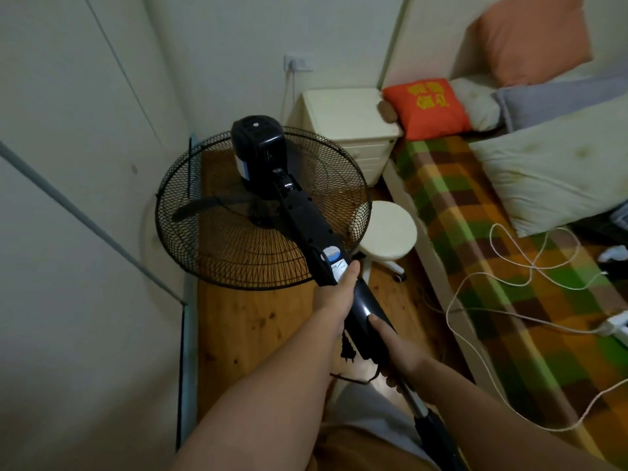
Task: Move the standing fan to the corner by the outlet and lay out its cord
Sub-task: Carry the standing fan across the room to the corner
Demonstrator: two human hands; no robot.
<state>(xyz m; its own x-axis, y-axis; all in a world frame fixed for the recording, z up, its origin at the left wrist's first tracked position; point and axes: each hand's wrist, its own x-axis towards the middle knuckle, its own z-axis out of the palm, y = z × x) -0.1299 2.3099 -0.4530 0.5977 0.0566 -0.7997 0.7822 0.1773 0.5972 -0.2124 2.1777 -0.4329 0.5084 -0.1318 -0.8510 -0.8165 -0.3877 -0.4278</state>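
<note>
Tilting toward the corner, the fan [261, 205] has left hand [334, 294] and right hand [401, 355] grips clamped on its pole.

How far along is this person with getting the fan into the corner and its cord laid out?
Partway. The fan is off the floor, tilted head-first toward the corner below the wall outlet. In hand: the left hand grips the black column and the right hand holds lower down on the pole. Left to do: stand it upright there and lay out the cord, whose plug dangles beneath the column.
</note>
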